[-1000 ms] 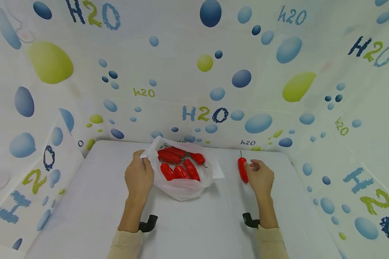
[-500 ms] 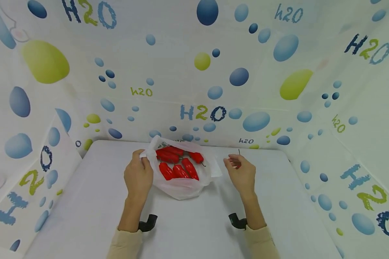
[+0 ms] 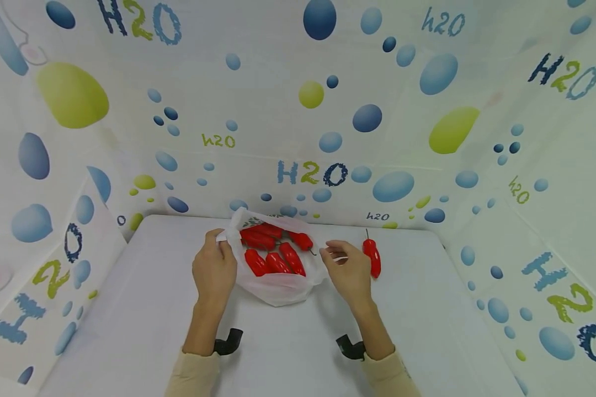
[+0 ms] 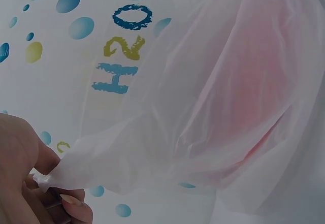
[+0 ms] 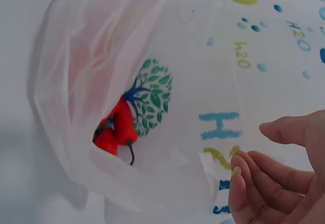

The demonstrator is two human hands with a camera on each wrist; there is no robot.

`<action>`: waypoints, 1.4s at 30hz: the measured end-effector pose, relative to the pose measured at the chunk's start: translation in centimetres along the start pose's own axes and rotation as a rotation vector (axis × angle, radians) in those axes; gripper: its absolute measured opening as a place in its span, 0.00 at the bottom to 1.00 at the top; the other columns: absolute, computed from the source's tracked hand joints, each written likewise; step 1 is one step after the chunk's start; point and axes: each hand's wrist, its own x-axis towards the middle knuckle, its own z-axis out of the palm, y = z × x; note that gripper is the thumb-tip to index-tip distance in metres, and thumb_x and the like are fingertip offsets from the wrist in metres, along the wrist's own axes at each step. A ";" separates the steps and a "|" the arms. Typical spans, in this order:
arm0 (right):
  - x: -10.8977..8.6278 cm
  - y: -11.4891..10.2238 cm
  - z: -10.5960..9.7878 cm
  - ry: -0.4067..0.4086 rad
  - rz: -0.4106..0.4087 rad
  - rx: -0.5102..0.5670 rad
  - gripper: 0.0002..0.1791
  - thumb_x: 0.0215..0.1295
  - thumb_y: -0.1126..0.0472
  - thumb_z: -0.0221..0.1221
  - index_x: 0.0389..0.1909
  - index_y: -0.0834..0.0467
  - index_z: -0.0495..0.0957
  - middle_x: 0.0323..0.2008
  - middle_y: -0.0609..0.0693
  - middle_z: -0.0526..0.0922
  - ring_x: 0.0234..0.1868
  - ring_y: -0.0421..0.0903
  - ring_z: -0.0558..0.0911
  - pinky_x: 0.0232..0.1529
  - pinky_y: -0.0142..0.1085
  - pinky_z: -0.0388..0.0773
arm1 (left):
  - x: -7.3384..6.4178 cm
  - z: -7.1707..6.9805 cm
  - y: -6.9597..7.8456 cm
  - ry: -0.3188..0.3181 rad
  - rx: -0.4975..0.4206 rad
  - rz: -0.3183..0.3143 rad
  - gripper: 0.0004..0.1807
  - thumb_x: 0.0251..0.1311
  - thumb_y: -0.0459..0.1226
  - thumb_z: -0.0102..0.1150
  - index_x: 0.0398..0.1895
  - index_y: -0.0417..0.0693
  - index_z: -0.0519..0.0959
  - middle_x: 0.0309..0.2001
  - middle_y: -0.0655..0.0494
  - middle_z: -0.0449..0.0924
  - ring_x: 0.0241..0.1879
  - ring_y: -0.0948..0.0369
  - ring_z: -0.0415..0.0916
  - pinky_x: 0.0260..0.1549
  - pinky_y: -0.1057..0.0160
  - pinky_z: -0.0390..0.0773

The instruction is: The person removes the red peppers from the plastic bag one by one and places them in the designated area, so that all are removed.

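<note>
A white plastic bag [image 3: 275, 293] stands on the table with its mouth open, holding several red chili peppers [image 3: 291, 259]. A green-leaved tree print [image 5: 155, 94] shows on its inner side in the right wrist view. My left hand [image 3: 214, 270] pinches the bag's left handle between thumb and fingers, and the plastic is pulled taut toward it in the left wrist view. By the bag's right edge is my right hand [image 3: 350, 273], thumb and fingers apart with nothing between them. One loose red chili pepper [image 3: 372, 259] lies just right of that hand, its stem pointing away.
The table [image 3: 283, 353] is white and runs back to a wall sheet [image 3: 258, 99] printed with blue and green drops and H2O lettering. Similar sheets stand at both sides. A black wrist mount [image 3: 350, 347] sits on each forearm.
My right hand has let go of the loose chili pepper and moved left to the bag's right edge. The pepper stays on the table. My left hand keeps its hold on the bag.
</note>
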 end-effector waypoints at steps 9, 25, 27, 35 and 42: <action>-0.6 -0.2 2.3 -0.075 -0.040 0.007 0.15 0.67 0.54 0.71 0.51 0.55 0.88 0.39 0.43 0.89 0.38 0.40 0.85 0.40 0.35 0.85 | -0.3 0.5 0.5 -0.030 -0.003 0.003 0.17 0.75 0.35 0.54 0.61 0.34 0.76 0.39 0.37 0.87 0.26 0.44 0.84 0.26 0.44 0.85; -1.3 2.1 6.5 -0.115 -0.069 0.002 0.12 0.63 0.62 0.72 0.46 0.63 0.88 0.34 0.49 0.89 0.33 0.45 0.86 0.35 0.35 0.85 | -0.6 0.7 0.9 -0.029 0.007 0.045 0.17 0.75 0.34 0.54 0.61 0.33 0.76 0.31 0.41 0.86 0.18 0.51 0.77 0.21 0.52 0.83; -1.3 2.3 6.8 -0.120 -0.072 -0.006 0.13 0.63 0.62 0.72 0.46 0.63 0.88 0.34 0.49 0.90 0.33 0.46 0.87 0.34 0.36 0.85 | -0.6 0.6 0.8 -0.032 0.012 0.042 0.18 0.75 0.34 0.54 0.61 0.33 0.76 0.30 0.42 0.85 0.17 0.52 0.76 0.21 0.53 0.82; -1.6 3.2 7.6 -0.139 -0.040 -0.069 0.14 0.62 0.60 0.72 0.46 0.61 0.88 0.39 0.52 0.90 0.32 0.46 0.88 0.31 0.36 0.85 | -0.5 0.7 0.6 -0.037 0.014 0.041 0.18 0.74 0.34 0.53 0.62 0.34 0.76 0.22 0.47 0.80 0.14 0.56 0.71 0.19 0.59 0.76; -1.8 3.9 8.0 -0.157 -0.032 -0.130 0.15 0.61 0.59 0.73 0.46 0.63 0.88 0.40 0.54 0.89 0.33 0.46 0.89 0.33 0.39 0.85 | -0.5 0.7 0.8 -0.048 0.012 0.035 0.18 0.75 0.34 0.52 0.62 0.35 0.76 0.21 0.48 0.77 0.14 0.57 0.68 0.17 0.62 0.72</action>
